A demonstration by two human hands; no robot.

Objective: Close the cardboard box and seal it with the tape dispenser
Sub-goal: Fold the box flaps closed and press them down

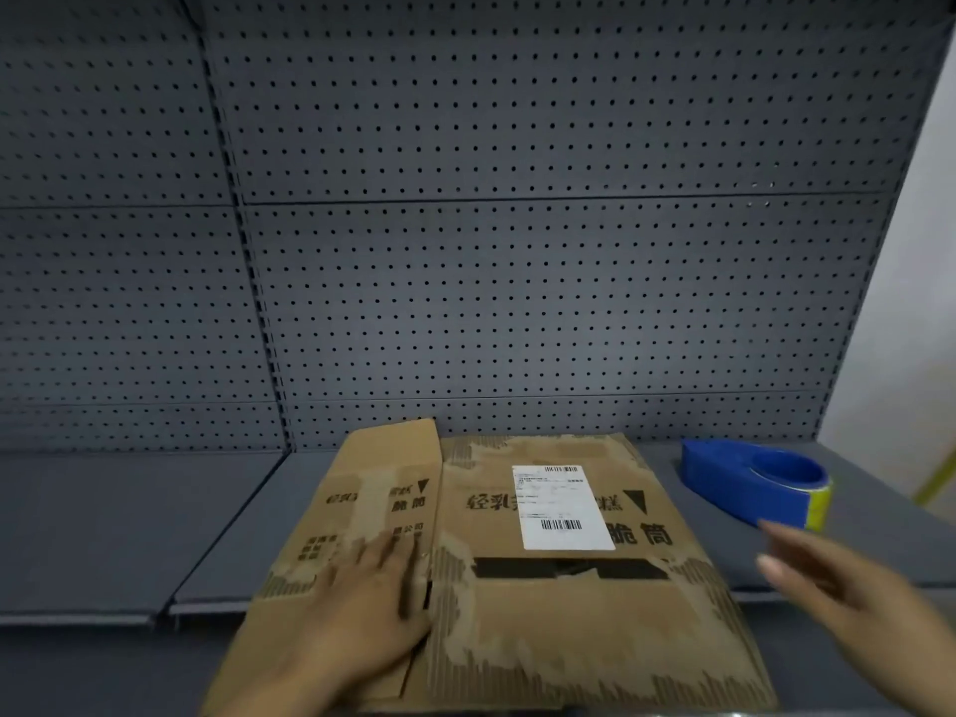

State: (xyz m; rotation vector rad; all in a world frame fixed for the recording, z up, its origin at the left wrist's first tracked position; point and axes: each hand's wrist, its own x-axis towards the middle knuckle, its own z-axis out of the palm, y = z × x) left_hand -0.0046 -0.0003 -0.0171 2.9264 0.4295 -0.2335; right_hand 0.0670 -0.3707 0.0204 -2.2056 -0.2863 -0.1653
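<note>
A worn brown cardboard box (517, 613) lies on the grey shelf with its top flaps folded down. A white shipping label (561, 507) is stuck on the right flap. My left hand (372, 597) presses flat on the left flap, fingers straight, next to the seam. A blue tape dispenser (755, 481) with a yellow-edged roll sits on the shelf to the right of the box. My right hand (838, 592) hovers in the air between the box and the dispenser, fingers stretched out, holding nothing and just short of the dispenser.
The grey metal shelf (129, 520) extends to the left of the box. A grey pegboard back wall (517, 251) rises close behind. The shelf's front edge (83, 618) runs below the left hand. A white wall shows at far right.
</note>
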